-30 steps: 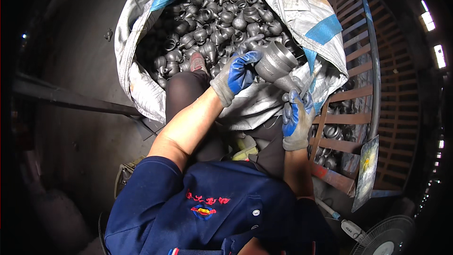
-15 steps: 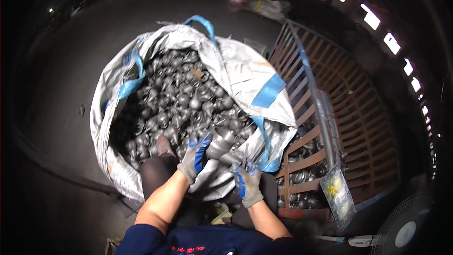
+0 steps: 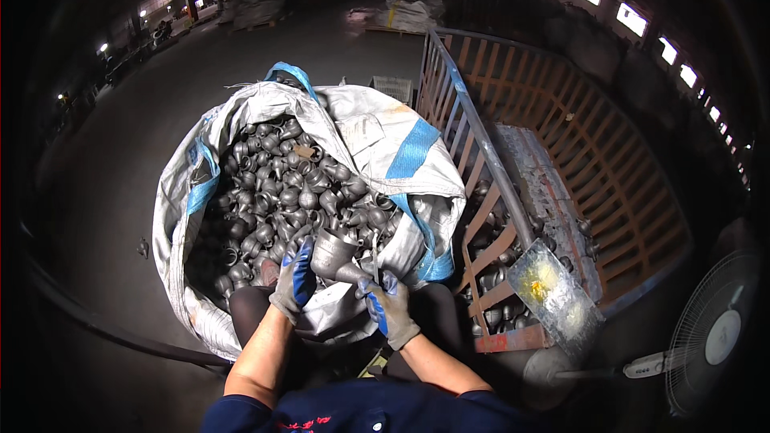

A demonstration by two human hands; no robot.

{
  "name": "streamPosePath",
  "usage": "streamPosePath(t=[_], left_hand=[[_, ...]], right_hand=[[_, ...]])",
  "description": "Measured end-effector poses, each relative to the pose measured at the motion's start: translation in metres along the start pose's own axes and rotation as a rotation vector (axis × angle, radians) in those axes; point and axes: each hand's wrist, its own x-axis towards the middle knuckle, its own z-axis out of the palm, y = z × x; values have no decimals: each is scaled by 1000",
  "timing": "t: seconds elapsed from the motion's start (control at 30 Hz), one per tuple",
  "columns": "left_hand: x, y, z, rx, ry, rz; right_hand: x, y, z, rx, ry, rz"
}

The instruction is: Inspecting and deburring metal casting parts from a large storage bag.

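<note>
The grey fitting (image 3: 334,253), its side grasped by the left hand (image 3: 295,279), points its narrow neck toward the right hand (image 3: 388,303), which clasps a thin tool (image 3: 374,248).

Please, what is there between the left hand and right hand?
In the head view: a grey metal part, between the left hand and right hand, narrow end rightward.

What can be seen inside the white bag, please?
The bag holds grey parts, a brown scrap and the person's shoe; the top layer covers whatever lies beneath.
</note>
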Motion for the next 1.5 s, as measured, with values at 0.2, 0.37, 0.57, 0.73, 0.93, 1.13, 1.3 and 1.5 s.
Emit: streamPosePath(t=[0.2, 0.37, 0.57, 0.73, 0.93, 1.13, 1.3, 1.5], left_hand=[[0, 24, 8, -299, -94, -308], [-6, 39, 19, -340, -88, -419], [5, 33, 15, -235, -242, -228], [11, 42, 15, -632, -38, -445], [9, -11, -10, -946, -45, -502], [3, -7, -22, -882, -36, -508], [21, 8, -22, -664, -147, -305], [23, -12, -32, -643, -228, -388]], right_hand=[[-6, -4, -27, 142, -9, 10], [-12, -3, -44, 232, 47, -5], [-9, -2, -51, 326, -57, 38], [1, 7, -45, 277, -105, 68], [11, 17, -41, 231, -82, 121], [13, 19, -30, 267, -101, 93], [25, 3, -35, 308, -178, -25], [36, -2, -32, 184, -77, 48]])
